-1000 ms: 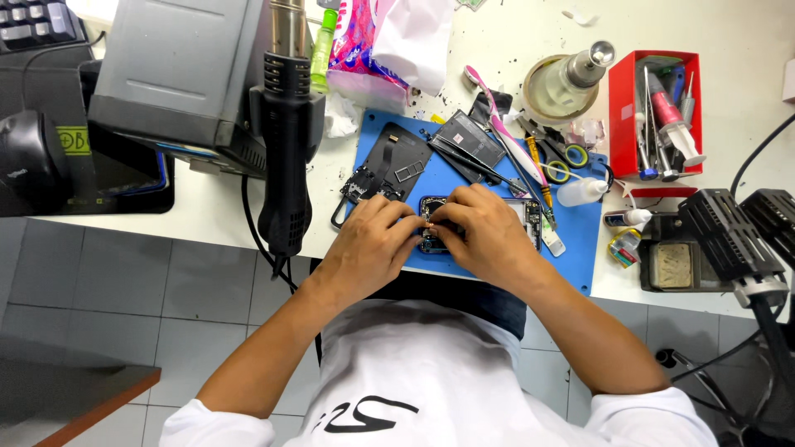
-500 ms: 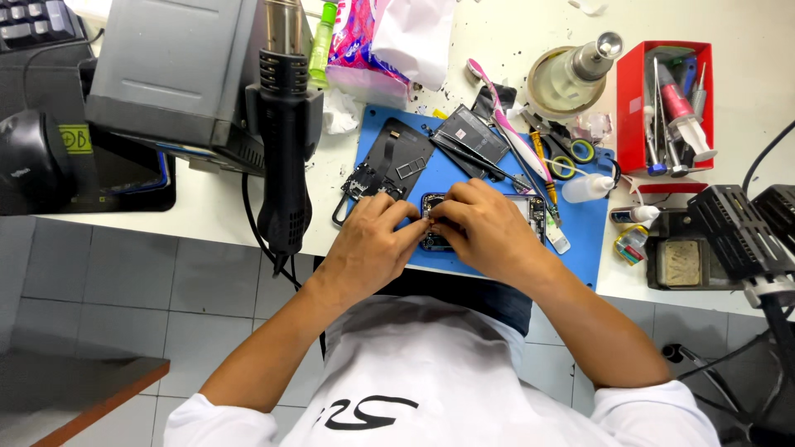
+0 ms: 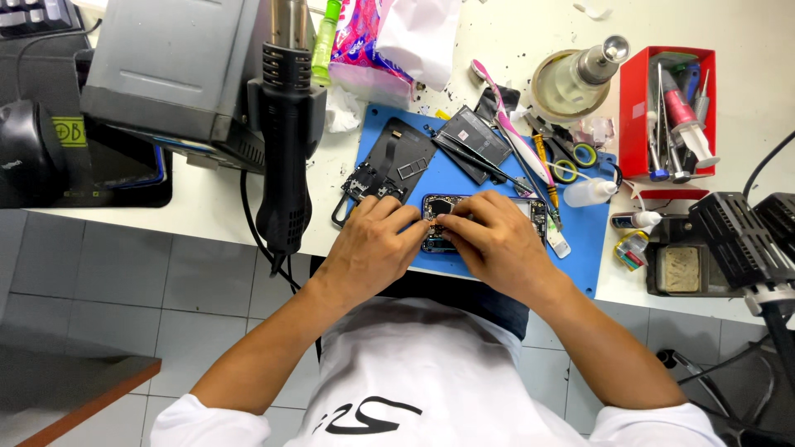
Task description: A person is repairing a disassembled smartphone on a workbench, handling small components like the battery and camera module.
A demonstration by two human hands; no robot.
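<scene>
Phone [image 3: 530,211]: opened, laid at near edge of blue mat [image 3: 592,248].
Left hand [image 3: 368,248]: fingers curled, pressed on phone's left end.
Right hand [image 3: 497,240]: fingertips pinched together over phone's middle; held item too small to tell.

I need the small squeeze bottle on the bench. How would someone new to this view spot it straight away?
Start at the blue work mat on the white bench and follow its right edge. The small white plastic squeeze bottle lies on its side there, just left of the red plastic tool bin. Unlike the yellow-handled scissors above it, it is pale, rounded and tapers to a thin nozzle.
</scene>
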